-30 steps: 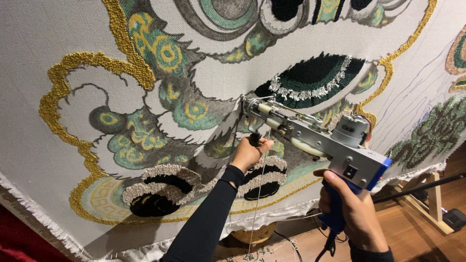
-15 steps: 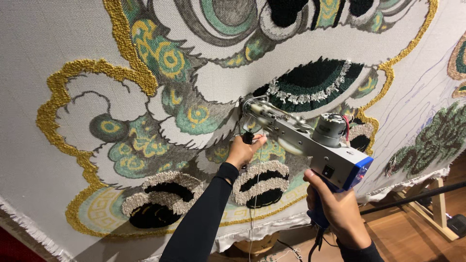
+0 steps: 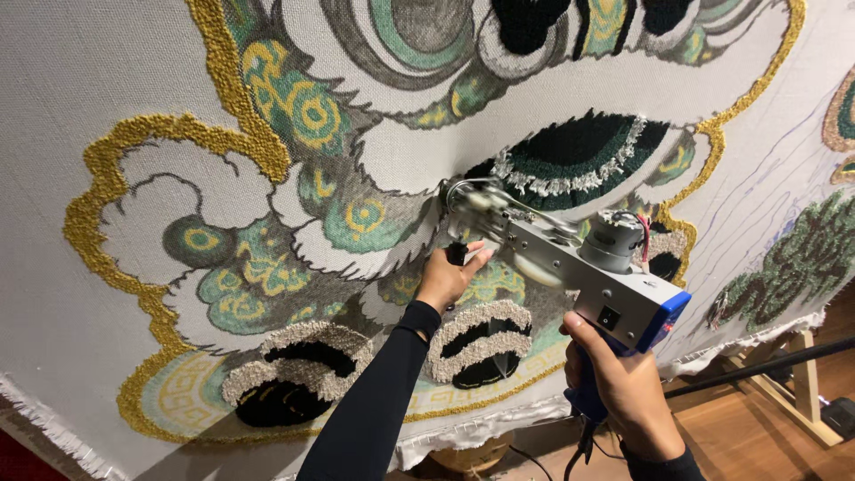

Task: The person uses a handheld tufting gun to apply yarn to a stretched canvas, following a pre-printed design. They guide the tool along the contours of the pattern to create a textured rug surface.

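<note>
Closest to the camera, the right hand [image 3: 623, 392] is wrapped tight around the blue pistol grip of a tufting gun [image 3: 579, 267], fingers curled fully closed on the handle. A dark cable [image 3: 583, 445] hangs off the bottom of the grip, just below those fingers. Right above the knuckles sits the gun's grey metal body with a blue back end, a small black switch on its side and a round motor on top with thin red wires.

Further out from the right fingers, the silver front of the gun runs up and left to its tip, which is pressed against the cloth [image 3: 80, 80]. The left hand [image 3: 448, 276], in a long black sleeve [image 3: 374, 401], is closed around the black front handle just under that tip, thumb pointing up along it. The needle end itself is blurred, so I can't tell any detail there.

Beyond both sets of fingers is the big white backing cloth, stretched and tilted, already covered in tufted swirls: gold outline [image 3: 116, 160] off to the left of the left hand, green and yellow spirals above it, black and cream arches [image 3: 485, 343] just below it.

Down to the right of the right hand, a wooden frame leg [image 3: 802, 392] stands on a wood floor.
</note>
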